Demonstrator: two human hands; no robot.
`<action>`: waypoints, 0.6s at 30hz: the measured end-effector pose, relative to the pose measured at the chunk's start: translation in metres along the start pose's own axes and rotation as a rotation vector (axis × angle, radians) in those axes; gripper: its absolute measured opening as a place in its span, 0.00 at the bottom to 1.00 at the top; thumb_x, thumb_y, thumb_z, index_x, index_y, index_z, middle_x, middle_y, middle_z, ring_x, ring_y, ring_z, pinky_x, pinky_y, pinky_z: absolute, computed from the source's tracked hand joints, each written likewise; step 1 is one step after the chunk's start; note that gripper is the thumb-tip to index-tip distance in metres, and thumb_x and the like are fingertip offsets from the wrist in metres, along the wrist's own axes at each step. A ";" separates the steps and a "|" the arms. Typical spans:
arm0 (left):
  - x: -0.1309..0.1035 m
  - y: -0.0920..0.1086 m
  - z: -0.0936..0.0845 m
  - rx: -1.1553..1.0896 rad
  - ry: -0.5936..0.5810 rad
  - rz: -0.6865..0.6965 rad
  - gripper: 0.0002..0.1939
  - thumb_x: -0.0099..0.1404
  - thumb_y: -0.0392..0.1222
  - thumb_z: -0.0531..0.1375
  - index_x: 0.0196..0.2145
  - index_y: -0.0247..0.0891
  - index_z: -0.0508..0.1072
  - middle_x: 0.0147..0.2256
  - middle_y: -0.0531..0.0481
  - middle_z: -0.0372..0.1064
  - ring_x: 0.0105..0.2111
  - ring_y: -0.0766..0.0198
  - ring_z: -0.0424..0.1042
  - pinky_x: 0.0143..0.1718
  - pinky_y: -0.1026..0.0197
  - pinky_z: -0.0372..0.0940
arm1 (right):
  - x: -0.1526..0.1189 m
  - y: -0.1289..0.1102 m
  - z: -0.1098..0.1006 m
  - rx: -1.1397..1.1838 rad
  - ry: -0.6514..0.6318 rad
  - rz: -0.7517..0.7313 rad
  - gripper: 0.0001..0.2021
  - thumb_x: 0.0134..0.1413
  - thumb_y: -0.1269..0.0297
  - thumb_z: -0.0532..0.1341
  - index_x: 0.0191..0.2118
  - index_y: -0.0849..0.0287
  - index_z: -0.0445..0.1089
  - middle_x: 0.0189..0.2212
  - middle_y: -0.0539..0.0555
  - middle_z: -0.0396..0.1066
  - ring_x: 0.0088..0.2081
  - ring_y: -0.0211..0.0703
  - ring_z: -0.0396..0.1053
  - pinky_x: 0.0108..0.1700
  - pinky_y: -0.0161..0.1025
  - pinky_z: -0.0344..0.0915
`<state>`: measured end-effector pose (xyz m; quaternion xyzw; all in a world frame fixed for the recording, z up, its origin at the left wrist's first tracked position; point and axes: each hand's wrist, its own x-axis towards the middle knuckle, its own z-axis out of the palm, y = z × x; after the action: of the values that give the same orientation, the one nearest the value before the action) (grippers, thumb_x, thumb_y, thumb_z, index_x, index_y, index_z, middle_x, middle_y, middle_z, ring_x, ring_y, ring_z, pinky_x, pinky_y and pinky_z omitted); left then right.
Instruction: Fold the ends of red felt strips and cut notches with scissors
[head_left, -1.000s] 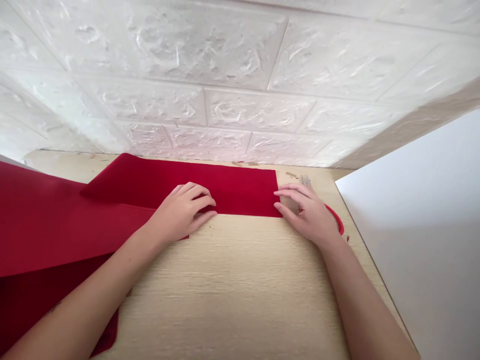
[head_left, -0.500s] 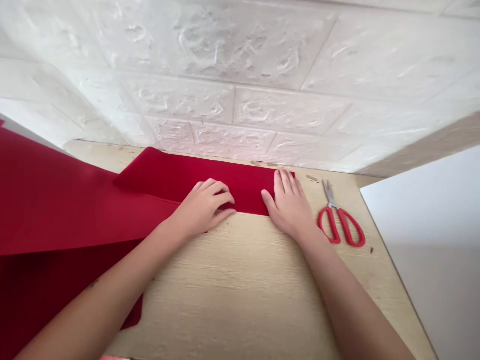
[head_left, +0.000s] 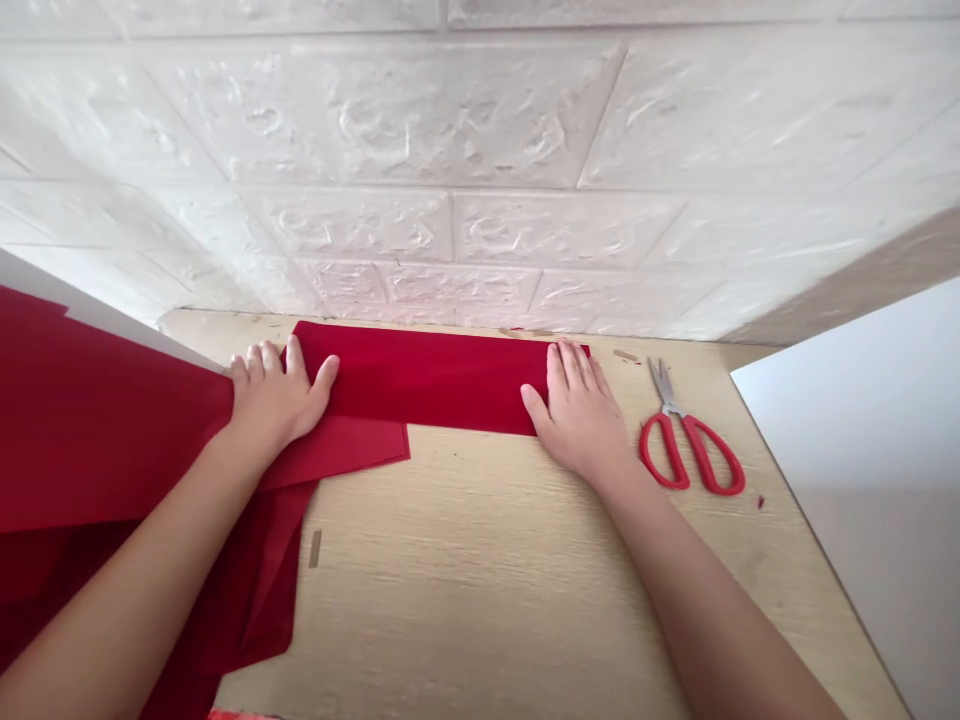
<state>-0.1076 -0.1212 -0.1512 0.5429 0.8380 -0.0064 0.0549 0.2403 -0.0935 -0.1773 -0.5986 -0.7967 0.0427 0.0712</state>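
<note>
A long strip of dark red fabric (head_left: 435, 382) lies flat along the back of the wooden table, near the wall. My right hand (head_left: 574, 410) rests flat on the strip's right end, fingers together and stretched out, thumb apart. At the other end, my left hand (head_left: 279, 395) presses down with fingers extended and thumb spread, where the strip meets more red material. A larger red sheet (head_left: 90, 420) rises at the left beside that hand. Under my left wrist, a lighter red folded piece (head_left: 352, 445) sticks out over the tabletop.
Red-handled scissors (head_left: 686, 440) lie slightly open on the wooden table (head_left: 480, 580), right of my right hand. A white brick-patterned wall (head_left: 450, 120) closes off the back. White panels (head_left: 877, 400) flank both sides. Small scraps (head_left: 315, 548) dot the tabletop.
My left hand has moved left along the strip, from its middle to its left end, and its fingers have flattened. My right hand stays put. The red sheet at the left has shifted.
</note>
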 end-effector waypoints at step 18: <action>0.006 0.000 -0.062 -0.667 -0.033 -0.069 0.27 0.69 0.47 0.59 0.62 0.38 0.59 0.51 0.42 0.70 0.42 0.53 0.75 0.45 0.41 0.76 | 0.003 0.009 0.003 0.013 -0.006 -0.026 0.39 0.71 0.45 0.43 0.73 0.75 0.52 0.73 0.70 0.50 0.75 0.59 0.47 0.76 0.58 0.46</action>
<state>-0.1159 -0.1113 -0.0903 0.4660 0.8108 0.2577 0.2428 0.2479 -0.0879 -0.1819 -0.5877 -0.8043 0.0488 0.0734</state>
